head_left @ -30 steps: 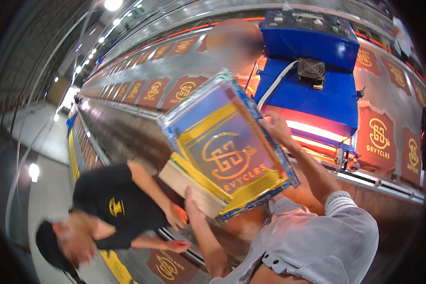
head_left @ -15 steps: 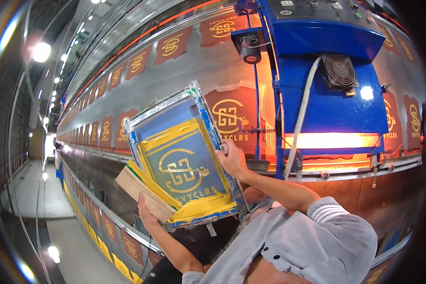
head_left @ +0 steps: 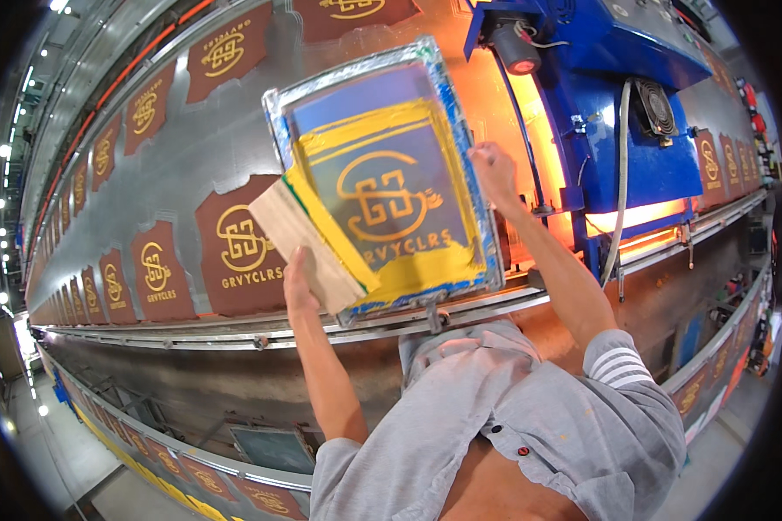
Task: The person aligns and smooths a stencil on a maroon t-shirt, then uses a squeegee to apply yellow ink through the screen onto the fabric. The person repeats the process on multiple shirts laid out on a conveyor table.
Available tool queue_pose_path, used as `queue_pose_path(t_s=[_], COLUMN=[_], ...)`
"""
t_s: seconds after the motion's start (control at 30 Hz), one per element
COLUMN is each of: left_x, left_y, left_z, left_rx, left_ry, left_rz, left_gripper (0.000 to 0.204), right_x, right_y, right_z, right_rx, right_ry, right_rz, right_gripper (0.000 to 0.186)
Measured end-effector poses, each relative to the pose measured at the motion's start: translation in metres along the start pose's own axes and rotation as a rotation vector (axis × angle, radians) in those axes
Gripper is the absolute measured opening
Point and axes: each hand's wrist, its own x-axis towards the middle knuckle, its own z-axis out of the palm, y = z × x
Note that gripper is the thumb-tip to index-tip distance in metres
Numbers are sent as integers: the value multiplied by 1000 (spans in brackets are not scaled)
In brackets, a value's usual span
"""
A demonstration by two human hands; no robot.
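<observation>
From where I stand, a long grey table (head_left: pixel 182 174) runs in from the left of the view and past the middle; at the upper right, a large blue metal machine (head_left: pixel 669 178) sits over it, glowing orange along its underside. In the centre, at the table's near edge, two hands hold a rectangular printing screen (head_left: pixel 378 195) of pale mesh in a silver-and-blue frame, thick yellow ink (head_left: pixel 426 271) banked around its design; I can't tell whether any edge of it touches the table. Brown cloth pieces (head_left: pixel 163 269) with yellow printing lie at the left and top. A flat, pale wooden squeegee (head_left: pixel 308 247) edged in green slants across the screen's lower left. The left hand (head_left: pixel 301 282) is closed on that squeegee, the right hand (head_left: pixel 495 174) curled tight at the screen's right edge. I'd judge the step to be carrying the inked screen and squeegee together; the next move calls for keeping both steady, lest ink drip. The machine's top is cut off at the upper edge, whatever lies beneath the screen is covered, and the left hand's fingers, perhaps bracing the screen too, are out of sight.
</observation>
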Motion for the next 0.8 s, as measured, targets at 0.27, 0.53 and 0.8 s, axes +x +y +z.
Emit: queue_pose_path(t_s=[0.27, 0.53, 0.8], left_x=[10, 17, -23], left_y=[-31, -38, -16], left_z=[28, 31, 79], left_rx=[-20, 206, 918], left_ry=[-145, -155, -312], left_rz=[-67, -105, 87], left_gripper=[53, 55, 38], right_x=[15, 13, 7], right_y=[17, 79, 80], right_z=[-22, -24, -10], right_rx=[-198, -124, -120], right_ry=[73, 78, 47], right_rz=[-7, -10, 17], right_gripper=[35, 40, 38])
